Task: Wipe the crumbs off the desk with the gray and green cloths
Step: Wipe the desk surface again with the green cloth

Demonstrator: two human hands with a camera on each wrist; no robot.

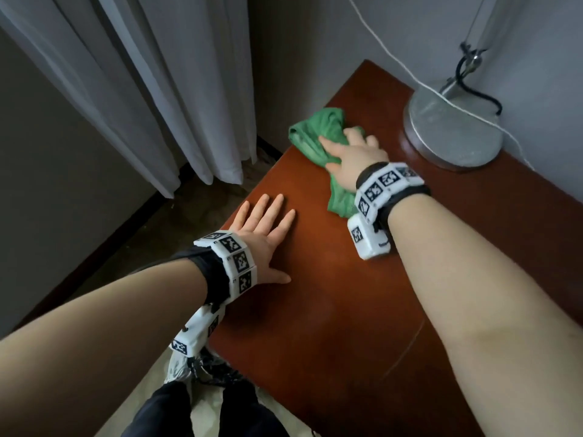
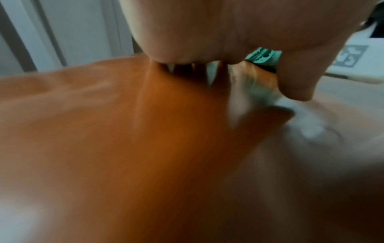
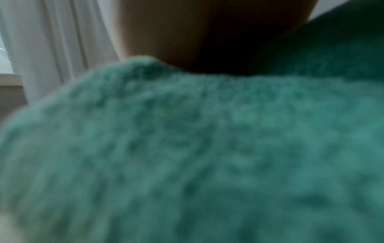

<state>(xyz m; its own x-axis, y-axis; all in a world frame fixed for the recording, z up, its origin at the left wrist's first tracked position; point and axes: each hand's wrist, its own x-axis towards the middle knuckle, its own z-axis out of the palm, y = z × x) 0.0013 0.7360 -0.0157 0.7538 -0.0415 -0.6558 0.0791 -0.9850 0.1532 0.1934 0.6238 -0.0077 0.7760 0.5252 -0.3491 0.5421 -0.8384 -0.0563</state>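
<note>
A crumpled green cloth (image 1: pixel 312 130) lies on the reddish-brown desk (image 1: pixel 331 294) near its far left edge. My right hand (image 1: pixel 350 156) is on top of it, the outer fingers curled into the fabric, the index finger and thumb lying along it. The right wrist view is filled by the blurred green cloth (image 3: pixel 187 148) under my right hand (image 3: pixel 176 32). My left hand (image 1: pixel 268 228) rests flat on the desk, fingers straight and spread, holding nothing. In the left wrist view my left hand (image 2: pixel 218 32) lies on the desk (image 2: pixel 145 131), with a bit of green cloth (image 2: pixel 264 55) beyond. I see no gray cloth and no crumbs.
A round metal lamp base (image 1: pixel 454 130) stands at the desk's far right, with a white cord (image 1: pixel 394 63) running over it and up the wall. White curtains (image 1: pixel 157 89) hang left of the desk. The desk's left edge drops to a dark floor.
</note>
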